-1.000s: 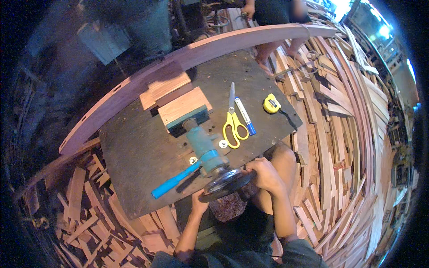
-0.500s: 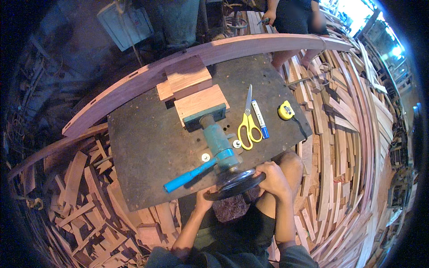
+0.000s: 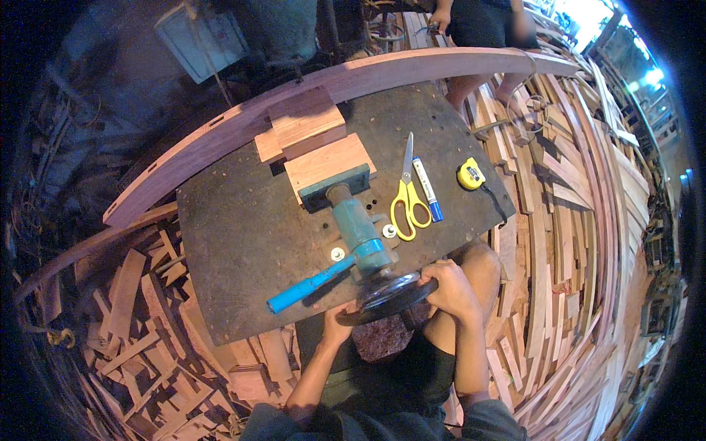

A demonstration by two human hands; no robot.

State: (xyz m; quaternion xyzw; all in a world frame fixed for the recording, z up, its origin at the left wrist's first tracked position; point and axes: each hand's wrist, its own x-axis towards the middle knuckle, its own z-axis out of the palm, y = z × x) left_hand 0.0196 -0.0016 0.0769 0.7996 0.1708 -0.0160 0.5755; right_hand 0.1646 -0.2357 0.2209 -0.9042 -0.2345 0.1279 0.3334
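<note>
My left hand and my right hand are closed on opposite sides of a black handwheel. The wheel sits at the near end of a teal clamp with a blue lever pointing left. The clamp's flat green jaw presses on a wooden block. Beyond it, another wooden block lies between that one and a long wooden beam standing on edge along the table's far side.
On the dark tabletop lie yellow-handled scissors, a white marker with a blue cap and a yellow tape measure. Wood offcuts pile up at left, long strips at right. Another person stands beyond the beam.
Everything on the table shifts slightly upward in the picture, as the view tilts a little. Both hands keep their hold on the handwheel; any turn of it is too small to tell.
</note>
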